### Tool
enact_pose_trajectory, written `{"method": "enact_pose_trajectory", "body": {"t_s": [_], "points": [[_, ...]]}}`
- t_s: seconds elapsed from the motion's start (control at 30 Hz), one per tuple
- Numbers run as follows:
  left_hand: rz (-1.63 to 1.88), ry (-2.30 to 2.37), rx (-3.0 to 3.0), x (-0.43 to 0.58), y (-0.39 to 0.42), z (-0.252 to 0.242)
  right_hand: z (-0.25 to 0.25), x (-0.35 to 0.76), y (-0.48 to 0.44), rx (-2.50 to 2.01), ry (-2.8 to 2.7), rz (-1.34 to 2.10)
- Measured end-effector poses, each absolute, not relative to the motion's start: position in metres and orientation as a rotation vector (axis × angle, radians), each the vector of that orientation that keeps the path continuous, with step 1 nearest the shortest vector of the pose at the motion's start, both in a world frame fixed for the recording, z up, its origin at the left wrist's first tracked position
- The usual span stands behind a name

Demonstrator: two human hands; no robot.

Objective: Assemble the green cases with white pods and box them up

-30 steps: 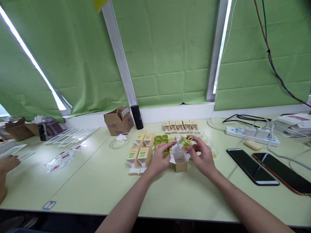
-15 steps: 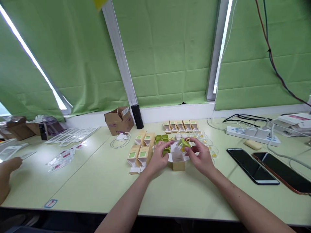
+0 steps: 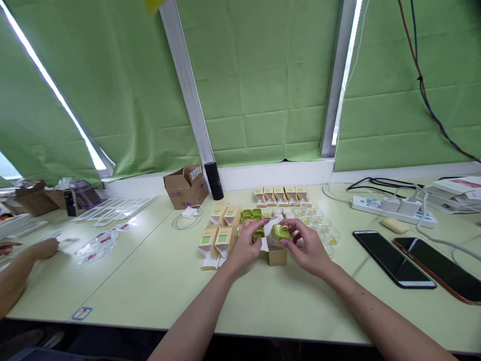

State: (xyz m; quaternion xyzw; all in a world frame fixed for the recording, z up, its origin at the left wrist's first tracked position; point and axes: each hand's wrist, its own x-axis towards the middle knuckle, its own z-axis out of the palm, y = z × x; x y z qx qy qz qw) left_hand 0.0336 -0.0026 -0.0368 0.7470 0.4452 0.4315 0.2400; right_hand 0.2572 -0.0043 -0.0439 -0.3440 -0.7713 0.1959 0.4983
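Observation:
My right hand pinches a small green container with a yellow loop on top. It sits at the mouth of an open small carton, brown outside and white inside, and its lower part is hidden by the carton. My left hand steadies the carton at its left side, thumb and forefinger by the white flap. Green cups stand just behind my left fingers. To the left are open cartons with green labels. Beyond my right hand lie clear covers with yellow pieces.
A row of open cartons stands behind. Further left are a cardboard box, a black cylinder and a charger. Two phones and a power strip lie right. Another person's hand works at far left.
My right hand has lowered the green container and turned it more upright at the carton's mouth. My left hand stays by the carton. The other person's hand moved right.

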Motion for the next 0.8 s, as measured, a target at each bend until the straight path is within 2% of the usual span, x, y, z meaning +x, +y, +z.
{"method": "enact_pose_trajectory", "body": {"t_s": [0.27,0.8], "points": [[1.188,1.221,2.092,0.036,-0.005,-0.034,-0.043,0.253,-0.008,-0.787,-2.043,0.360],[1.187,1.215,2.081,0.037,-0.004,-0.034,-0.051,0.245,-0.003,-0.796,-1.914,0.357]]}}
